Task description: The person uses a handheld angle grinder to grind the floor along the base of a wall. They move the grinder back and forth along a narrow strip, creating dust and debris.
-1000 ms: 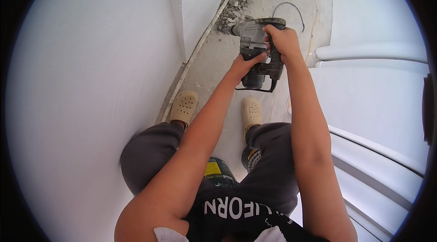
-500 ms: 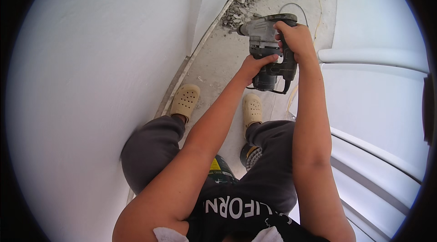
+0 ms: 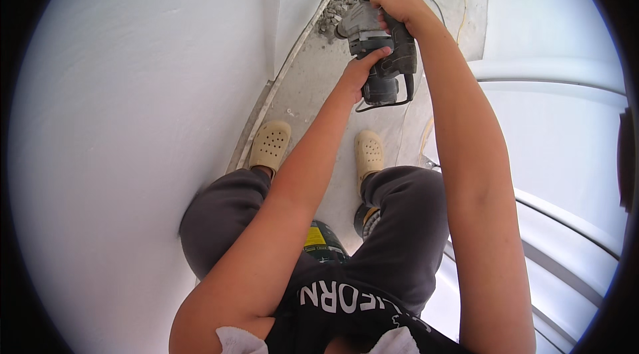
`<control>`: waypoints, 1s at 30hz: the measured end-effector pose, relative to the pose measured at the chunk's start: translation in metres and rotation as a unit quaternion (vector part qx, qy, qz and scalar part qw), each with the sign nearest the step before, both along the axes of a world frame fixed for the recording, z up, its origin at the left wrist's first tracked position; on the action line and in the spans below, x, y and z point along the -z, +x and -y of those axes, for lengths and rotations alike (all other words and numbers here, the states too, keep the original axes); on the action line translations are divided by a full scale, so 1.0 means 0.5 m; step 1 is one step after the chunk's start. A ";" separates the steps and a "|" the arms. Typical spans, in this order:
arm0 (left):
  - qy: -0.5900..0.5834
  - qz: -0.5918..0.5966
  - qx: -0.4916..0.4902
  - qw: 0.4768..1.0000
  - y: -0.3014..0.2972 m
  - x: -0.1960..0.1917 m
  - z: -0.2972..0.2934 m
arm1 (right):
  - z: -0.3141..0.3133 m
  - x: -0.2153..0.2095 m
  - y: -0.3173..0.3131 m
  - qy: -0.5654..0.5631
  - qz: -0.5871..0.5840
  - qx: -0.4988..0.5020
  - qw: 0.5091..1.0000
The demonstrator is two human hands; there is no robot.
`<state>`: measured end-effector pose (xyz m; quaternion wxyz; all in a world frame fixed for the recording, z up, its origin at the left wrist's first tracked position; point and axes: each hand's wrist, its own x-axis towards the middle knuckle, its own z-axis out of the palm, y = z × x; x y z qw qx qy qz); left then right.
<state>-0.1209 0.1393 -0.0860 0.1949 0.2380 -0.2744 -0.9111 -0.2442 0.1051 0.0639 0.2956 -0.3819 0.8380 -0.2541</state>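
- as i look down from a distance, the grey-and-black power tool sits between the two hands, well ahead of the beige clogs.
- my right hand is clamped round its rear handle, the tool's body lying to that hand's left.
- my left hand is closed on the lower body, thumb laid across it; the tool reaches ahead and rightward from there.
- i see its nose pointing left toward grey rubble; i cannot tell if they touch.
- a black cord loops from the handle's near end, over the grey floor.
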 end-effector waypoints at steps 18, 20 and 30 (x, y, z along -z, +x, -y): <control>0.015 -0.023 -0.009 1.000 -0.011 -0.010 0.038 | 0.060 0.007 -0.029 0.048 0.035 0.046 0.997; 0.010 -0.009 -0.012 1.000 -0.013 -0.010 0.038 | 0.059 0.003 -0.028 0.051 0.035 0.043 0.997; 0.024 0.012 -0.022 0.999 -0.023 0.003 0.039 | 0.076 0.020 -0.028 0.087 -0.067 -0.002 0.994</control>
